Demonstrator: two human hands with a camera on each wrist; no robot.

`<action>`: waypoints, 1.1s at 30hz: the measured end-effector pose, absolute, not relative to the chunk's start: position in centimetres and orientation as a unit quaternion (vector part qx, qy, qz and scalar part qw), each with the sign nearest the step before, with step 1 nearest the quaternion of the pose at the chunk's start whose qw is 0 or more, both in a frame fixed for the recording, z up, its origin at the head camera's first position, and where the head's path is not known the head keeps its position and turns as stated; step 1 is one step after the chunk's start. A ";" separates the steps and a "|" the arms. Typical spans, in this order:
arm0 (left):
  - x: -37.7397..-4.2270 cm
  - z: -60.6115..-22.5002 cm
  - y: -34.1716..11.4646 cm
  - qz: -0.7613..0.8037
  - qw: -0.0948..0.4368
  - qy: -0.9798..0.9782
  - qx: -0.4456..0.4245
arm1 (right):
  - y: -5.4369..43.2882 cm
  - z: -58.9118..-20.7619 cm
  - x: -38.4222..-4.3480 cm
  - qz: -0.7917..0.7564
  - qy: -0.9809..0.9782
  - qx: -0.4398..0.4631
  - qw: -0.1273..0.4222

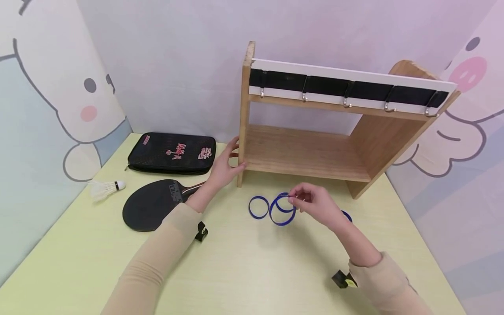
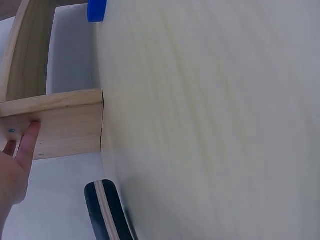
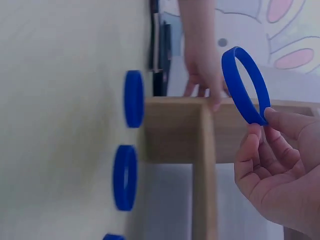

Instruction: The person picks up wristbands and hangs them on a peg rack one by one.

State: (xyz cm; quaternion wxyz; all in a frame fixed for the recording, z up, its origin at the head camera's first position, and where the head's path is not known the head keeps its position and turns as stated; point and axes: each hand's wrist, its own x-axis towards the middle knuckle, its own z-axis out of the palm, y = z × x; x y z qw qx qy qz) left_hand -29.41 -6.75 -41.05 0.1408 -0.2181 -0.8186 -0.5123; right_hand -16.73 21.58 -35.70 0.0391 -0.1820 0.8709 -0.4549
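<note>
My right hand [image 1: 315,204] pinches a blue ring [image 3: 233,84] at its edge between thumb and fingertips, above the table. Several more blue rings lie below: one ring [image 1: 258,218] to the left, another partly behind the held one, and a third ring [image 1: 347,215] partly covered by the right forearm. Against the left side panel of a wooden shelf [image 1: 303,153] rests my left hand [image 1: 225,168], thumb at the panel's front edge. In the left wrist view, extended fingers [image 2: 30,140] touch the panel's outer face.
Metal hooks [image 1: 347,103] line the shelf's white top board over black strips. Left of the shelf lie a black zipped case [image 1: 171,153], a black table tennis paddle [image 1: 151,205] and a shuttlecock [image 1: 105,189]. Cartoon-printed walls [image 1: 165,65] enclose the table.
</note>
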 end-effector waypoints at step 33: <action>-29.6 -39.9 -6.6 -0.536 0.119 -0.810 -0.209 | 15.0 -24.5 -19.4 -0.744 0.625 -0.194 -0.135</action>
